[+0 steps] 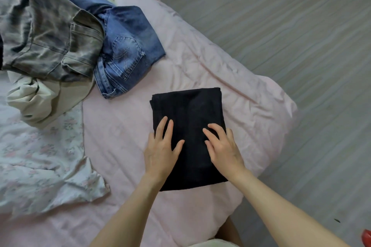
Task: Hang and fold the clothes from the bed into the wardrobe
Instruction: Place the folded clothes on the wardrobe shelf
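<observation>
Head view: left hand and right hand, apart, fingers flat, press the folded black garment; soft, light, likely to unfold—support underneath both side edges.

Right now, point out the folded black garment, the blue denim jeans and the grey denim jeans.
folded black garment (pixel 187 106): head view, upper half.
blue denim jeans (pixel 125 50): head view, back pocket.
grey denim jeans (pixel 50 31): head view, seat.

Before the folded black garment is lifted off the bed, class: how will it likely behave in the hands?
The folded black fabric garment will probably sag and unfold if lifted by one edge, since its layers lie loose. It looks light and soft. Both hands, left and right, rest flat on it, so it should not slide easily on the pink bedsheet.
</observation>
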{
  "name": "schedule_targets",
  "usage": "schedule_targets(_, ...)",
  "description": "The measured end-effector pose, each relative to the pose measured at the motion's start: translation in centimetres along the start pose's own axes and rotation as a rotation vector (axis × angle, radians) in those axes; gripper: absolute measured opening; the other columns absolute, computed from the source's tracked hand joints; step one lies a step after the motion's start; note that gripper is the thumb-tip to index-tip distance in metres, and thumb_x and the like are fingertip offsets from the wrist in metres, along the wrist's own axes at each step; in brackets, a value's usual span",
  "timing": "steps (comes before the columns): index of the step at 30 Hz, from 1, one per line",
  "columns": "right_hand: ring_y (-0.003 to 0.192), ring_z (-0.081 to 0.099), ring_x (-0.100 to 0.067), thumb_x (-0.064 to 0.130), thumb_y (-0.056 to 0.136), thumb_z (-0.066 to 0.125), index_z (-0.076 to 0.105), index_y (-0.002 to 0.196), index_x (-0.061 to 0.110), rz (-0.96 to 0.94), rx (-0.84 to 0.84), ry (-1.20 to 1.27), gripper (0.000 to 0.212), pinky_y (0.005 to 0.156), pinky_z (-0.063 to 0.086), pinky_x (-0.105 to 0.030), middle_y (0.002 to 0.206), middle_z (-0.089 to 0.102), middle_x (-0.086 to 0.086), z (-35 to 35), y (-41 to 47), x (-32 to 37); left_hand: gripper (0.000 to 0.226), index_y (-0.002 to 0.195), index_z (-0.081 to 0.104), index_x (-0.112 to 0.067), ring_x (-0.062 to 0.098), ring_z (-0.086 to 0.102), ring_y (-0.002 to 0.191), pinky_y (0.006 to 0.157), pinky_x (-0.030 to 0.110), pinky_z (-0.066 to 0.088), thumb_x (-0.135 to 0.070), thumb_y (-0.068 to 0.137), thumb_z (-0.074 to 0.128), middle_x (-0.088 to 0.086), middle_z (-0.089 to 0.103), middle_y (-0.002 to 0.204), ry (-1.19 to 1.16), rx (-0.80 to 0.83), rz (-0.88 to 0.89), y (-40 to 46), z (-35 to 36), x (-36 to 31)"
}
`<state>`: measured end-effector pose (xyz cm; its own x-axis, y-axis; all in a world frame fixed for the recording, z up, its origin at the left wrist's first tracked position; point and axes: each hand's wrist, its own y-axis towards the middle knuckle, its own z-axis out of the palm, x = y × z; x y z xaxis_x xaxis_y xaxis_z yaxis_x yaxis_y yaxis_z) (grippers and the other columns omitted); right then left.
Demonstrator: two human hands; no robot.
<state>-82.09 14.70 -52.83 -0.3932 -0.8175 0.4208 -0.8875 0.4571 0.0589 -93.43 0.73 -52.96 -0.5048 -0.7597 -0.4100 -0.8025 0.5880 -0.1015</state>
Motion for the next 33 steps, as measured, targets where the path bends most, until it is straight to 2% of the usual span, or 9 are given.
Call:
schedule_targets(4, 0.085, 0.058, -0.029, 0.005, 0.078, 0.074, 0.067, 0.112, 0.004, 0.034, -0.095, -0.033, 0.035, 0.067, 0.058, -0.032, 0.118, 0.061, -0.011, -5.3, -2.3, 1.6, 0.053, 0.134, 0.053, -0.015, 0.026, 0.055, 0.101, 0.065, 0.038, 0.055, -0.033, 0.086, 0.067, -0.002, 0.043, 0.145, -0.022, -0.02, 0.091, -1.7, -4.7, -3.5)
schedule_targets(10, 0.077, 0.058, -0.029, 0.003, 0.07, 0.079, 0.072, 0.101, 0.007, 0.167, -0.304, -0.085, 0.031, 0.056, 0.055, -0.03, 0.112, 0.064, -0.008, -15.0, -8.2, 2.3, 0.043, 0.119, 0.065, -0.011, 0.026, 0.061, 0.09, 0.054, 0.034, 0.055, -0.022, 0.079, 0.076, 0.004, 0.055, 0.134, -0.089, -0.027, 0.324, -5.5, -10.4, -11.5)
schedule_targets(16, 0.075, 0.06, -0.028, 0.005, 0.069, 0.08, 0.073, 0.093, 0.009, 0.371, -0.443, -0.203, 0.025, 0.045, 0.051, -0.029, 0.106, 0.066, -0.004, -24.4, -17.3, 1.0, 0.038, 0.119, 0.065, -0.014, 0.023, 0.059, 0.101, 0.064, 0.033, 0.054, -0.021, 0.082, 0.072, -0.001, 0.053, 0.136, -0.205, 0.047, 0.521, -11.0, -12.0, -21.4)
schedule_targets(19, 0.076, 0.06, -0.028, 0.006, 0.071, 0.079, 0.073, 0.093, 0.009, 0.462, -0.502, -0.253, 0.023, 0.046, 0.051, -0.029, 0.107, 0.065, -0.005, -27.7, -22.8, -0.2, 0.038, 0.124, 0.061, -0.016, 0.019, 0.055, 0.111, 0.074, 0.031, 0.051, -0.026, 0.087, 0.066, -0.005, 0.047, 0.141, -0.227, 0.083, 0.629, -14.1, -11.3, -26.0)
schedule_targets(22, 0.078, 0.061, -0.03, 0.004, 0.073, 0.077, 0.072, 0.093, 0.006, 0.601, -0.548, -0.281, 0.021, 0.049, 0.053, -0.033, 0.108, 0.065, -0.008, -29.4, -29.3, -1.1, 0.04, 0.128, 0.057, -0.016, 0.019, 0.051, 0.117, 0.082, 0.03, 0.048, -0.028, 0.09, 0.06, -0.004, 0.041, 0.145, -0.228, 0.172, 0.792, -18.0, -9.6, -30.2)
schedule_targets(26, 0.083, 0.062, -0.031, 0.004, 0.073, 0.076, 0.072, 0.093, 0.006, 0.81, -0.624, -0.298, 0.021, 0.05, 0.055, -0.037, 0.109, 0.064, -0.007, -30.2, -37.2, -1.1, 0.04, 0.129, 0.056, -0.019, 0.018, 0.049, 0.115, 0.074, 0.03, 0.05, -0.032, 0.09, 0.058, -0.008, 0.04, 0.145, -0.197, 0.281, 0.982, -23.0, -7.3, -34.6)
schedule_targets(30, 0.084, 0.062, -0.03, 0.006, 0.075, 0.075, 0.074, 0.094, 0.008, 1.067, -0.677, -0.33, 0.019, 0.055, 0.056, -0.038, 0.11, 0.064, -0.004, -30.2, -44.8, 1.1, 0.042, 0.131, 0.052, -0.022, 0.014, 0.046, 0.12, 0.076, 0.026, 0.048, -0.035, 0.091, 0.055, -0.01, 0.036, 0.146, -0.178, 0.447, 1.198, -28.8, -5.0, -37.5)
schedule_targets(33, 0.091, 0.061, -0.031, 0.008, 0.08, 0.071, 0.073, 0.097, 0.006, 1.265, -0.714, -0.362, 0.017, 0.062, 0.056, -0.038, 0.114, 0.062, -0.005, -30.2, -49.7, 4.3, 0.042, 0.132, 0.052, -0.021, 0.015, 0.046, 0.121, 0.082, 0.029, 0.048, -0.035, 0.092, 0.054, -0.008, 0.034, 0.147, -0.176, 0.593, 1.375, -33.6, -4.4, -39.0)
